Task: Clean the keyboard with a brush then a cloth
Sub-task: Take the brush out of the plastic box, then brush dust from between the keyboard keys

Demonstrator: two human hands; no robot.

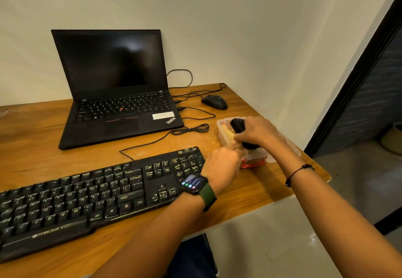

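A black keyboard (87,197) lies across the wooden desk (32,138) in front of me. At its right end stands a clear plastic box (221,126) with a red clip. My right hand (255,133) is over the box, closed around a black brush-like object (237,125). My left hand (221,164), with a green-strapped watch on the wrist, reaches to the box's near side and pinches something pale and yellowish (228,134); what it is I cannot tell. The box's contents are mostly hidden by both hands.
An open black laptop (115,95) stands behind the keyboard, screen dark. A black mouse (214,102) and looping cables (191,128) lie to its right. The desk's right edge (313,169) runs just beyond the box, with floor below.
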